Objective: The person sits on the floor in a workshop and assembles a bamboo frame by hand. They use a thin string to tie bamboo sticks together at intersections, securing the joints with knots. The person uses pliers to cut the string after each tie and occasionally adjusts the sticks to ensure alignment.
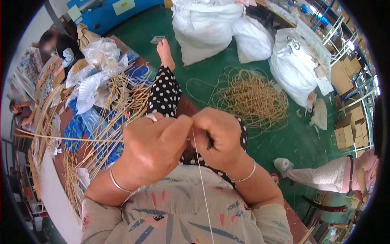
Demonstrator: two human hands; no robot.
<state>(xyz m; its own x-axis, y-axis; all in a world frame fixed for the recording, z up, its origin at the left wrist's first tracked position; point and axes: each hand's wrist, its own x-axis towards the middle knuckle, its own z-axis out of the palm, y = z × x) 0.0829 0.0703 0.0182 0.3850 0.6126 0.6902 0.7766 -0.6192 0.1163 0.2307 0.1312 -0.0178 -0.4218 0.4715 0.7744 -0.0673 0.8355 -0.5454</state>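
Both hands meet in front of my body, fingertips nearly touching. My left hand (156, 140) is closed around a pale cane strand (87, 140) that runs out to the left; a ring is on one finger. My right hand (219, 136) is curled with its fingers pinched together. From the pinch between the hands, a thin white string (202, 179) drops to the lower edge across my patterned top. The fingers hide where string and cane meet.
A loose coil of cane (254, 99) lies on the green floor beyond my right hand. Bundled cane sticks (122, 97) and plastic bags are at left. White sacks (207, 30) stand ahead. Cardboard boxes (345, 134) and other people are at the sides.
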